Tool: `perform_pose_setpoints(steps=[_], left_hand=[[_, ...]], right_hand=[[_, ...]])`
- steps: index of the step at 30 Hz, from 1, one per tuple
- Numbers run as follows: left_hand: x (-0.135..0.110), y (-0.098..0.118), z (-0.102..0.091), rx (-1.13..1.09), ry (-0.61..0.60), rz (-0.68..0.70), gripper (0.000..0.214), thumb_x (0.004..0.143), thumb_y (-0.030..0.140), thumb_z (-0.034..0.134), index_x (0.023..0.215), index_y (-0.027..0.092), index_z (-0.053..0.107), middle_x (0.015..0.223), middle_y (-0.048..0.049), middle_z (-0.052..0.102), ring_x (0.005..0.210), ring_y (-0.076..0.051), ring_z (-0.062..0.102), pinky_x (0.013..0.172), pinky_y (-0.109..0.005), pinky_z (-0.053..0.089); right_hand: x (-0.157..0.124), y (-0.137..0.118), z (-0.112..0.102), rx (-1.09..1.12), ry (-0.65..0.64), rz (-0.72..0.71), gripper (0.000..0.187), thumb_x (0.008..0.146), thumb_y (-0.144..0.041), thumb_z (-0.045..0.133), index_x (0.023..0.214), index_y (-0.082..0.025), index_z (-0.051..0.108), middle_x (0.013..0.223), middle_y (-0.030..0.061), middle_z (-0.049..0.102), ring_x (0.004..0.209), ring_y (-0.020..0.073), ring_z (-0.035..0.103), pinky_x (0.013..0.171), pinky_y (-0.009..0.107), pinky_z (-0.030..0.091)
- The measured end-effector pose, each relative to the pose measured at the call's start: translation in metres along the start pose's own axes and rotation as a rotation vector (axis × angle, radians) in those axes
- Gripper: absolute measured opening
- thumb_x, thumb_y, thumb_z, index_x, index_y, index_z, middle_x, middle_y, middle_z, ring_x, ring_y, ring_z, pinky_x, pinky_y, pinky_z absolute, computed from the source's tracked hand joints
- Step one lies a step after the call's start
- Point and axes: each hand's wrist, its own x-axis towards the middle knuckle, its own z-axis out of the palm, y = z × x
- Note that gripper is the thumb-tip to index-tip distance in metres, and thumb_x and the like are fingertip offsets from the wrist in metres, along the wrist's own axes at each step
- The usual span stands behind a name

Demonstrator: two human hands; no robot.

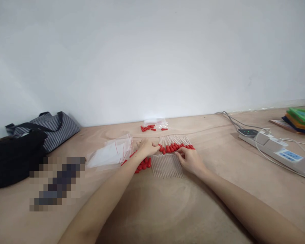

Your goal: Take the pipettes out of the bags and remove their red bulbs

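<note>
Several droppers with red rubber bulbs lie side by side on the wooden table, their clear glass tubes pointing toward the wall. Nearer to me is a row of bare glass tubes. At the left end of the dropper row, my left hand has its fingertips closed on a red bulb. My right hand is curled, thumb and forefinger pinched at the upper right ends of the bare tubes; what they hold is too small to make out. Loose red bulbs lie partly hidden under my left forearm.
Clear zip bags lie left of my hands. More red bulbs and a small bag are near the wall. A striped bag and black cloth sit left. At right are a corded power strip and coloured trays.
</note>
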Motion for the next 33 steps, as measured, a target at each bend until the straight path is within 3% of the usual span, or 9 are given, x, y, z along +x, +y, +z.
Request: perform_pose_setpoints(steps=[4, 8, 11, 14, 20, 26, 33], left_hand=[[-0.029, -0.020, -0.007, -0.015, 0.155, 0.043, 0.027, 0.072, 0.039, 0.050, 0.057, 0.019, 0.061, 0.072, -0.0023, 0.062, 0.082, -0.021, 0.054, 0.082, -0.041, 0.030], [-0.068, -0.039, 0.000, -0.022, 0.446, 0.353, 0.019, 0.072, 0.033, 0.056, 0.060, 0.019, 0.060, 0.078, -0.0025, 0.059, 0.083, -0.020, 0.054, 0.079, -0.040, 0.029], [-0.087, -0.044, 0.009, -0.028, 0.541, 0.538, 0.017, 0.072, 0.030, 0.057, 0.060, 0.019, 0.058, 0.073, -0.0006, 0.059, 0.078, -0.017, 0.055, 0.079, -0.039, 0.027], [-0.093, -0.044, 0.016, -0.046, 0.611, 0.626, 0.014, 0.073, 0.028, 0.057, 0.061, 0.019, 0.058, 0.071, 0.0001, 0.060, 0.075, -0.016, 0.055, 0.077, -0.037, 0.028], [-0.092, -0.040, 0.020, -0.047, 0.668, 0.680, 0.009, 0.077, 0.028, 0.055, 0.075, 0.021, 0.062, 0.077, 0.0002, 0.064, 0.078, -0.017, 0.055, 0.080, -0.037, 0.027], [-0.091, -0.040, 0.019, 0.021, 0.717, 0.714, 0.015, 0.082, 0.027, 0.051, 0.073, 0.023, 0.062, 0.064, 0.0031, 0.063, 0.071, -0.014, 0.055, 0.079, -0.036, 0.025], [-0.094, -0.039, 0.008, 0.137, 0.830, 0.825, 0.020, 0.085, 0.018, 0.046, 0.073, 0.020, 0.061, 0.058, 0.0030, 0.062, 0.066, -0.013, 0.055, 0.079, -0.037, 0.024]], right_hand=[[-0.001, -0.003, -0.002, -0.012, 0.122, -0.155, 0.019, 0.082, -0.029, 0.045, 0.077, -0.021, 0.062, 0.071, 0.0007, 0.065, 0.064, 0.0137, 0.058, 0.055, 0.023, 0.037], [-0.004, -0.014, -0.002, -0.069, 0.366, -0.455, 0.020, 0.084, -0.026, 0.045, 0.092, -0.020, 0.061, 0.089, 0.0047, 0.065, 0.084, 0.0161, 0.056, 0.074, 0.028, 0.037], [-0.006, -0.022, 0.003, -0.194, 0.430, -0.709, 0.021, 0.083, -0.027, 0.049, 0.103, -0.027, 0.057, 0.103, 0.0008, 0.063, 0.098, 0.0157, 0.051, 0.091, 0.035, 0.025], [-0.008, -0.026, 0.011, -0.254, 0.417, -0.868, 0.018, 0.084, -0.025, 0.050, 0.100, -0.028, 0.057, 0.096, -0.0030, 0.065, 0.101, 0.0140, 0.050, 0.097, 0.040, 0.011], [-0.009, -0.029, 0.018, -0.254, 0.399, -0.923, 0.016, 0.085, -0.020, 0.046, 0.091, -0.024, 0.060, 0.057, -0.0058, 0.058, 0.069, 0.0086, 0.049, 0.092, 0.038, 0.014], [-0.012, -0.038, 0.016, -0.230, 0.356, -0.874, 0.020, 0.085, -0.019, 0.043, 0.074, -0.021, 0.059, 0.051, -0.0048, 0.053, 0.063, 0.0089, 0.042, 0.086, 0.036, 0.016], [-0.011, -0.042, 0.006, -0.028, 0.138, -0.750, 0.024, 0.085, -0.028, 0.044, 0.066, -0.021, 0.058, 0.051, -0.0036, 0.057, 0.068, 0.0116, 0.042, 0.081, 0.035, 0.014]])
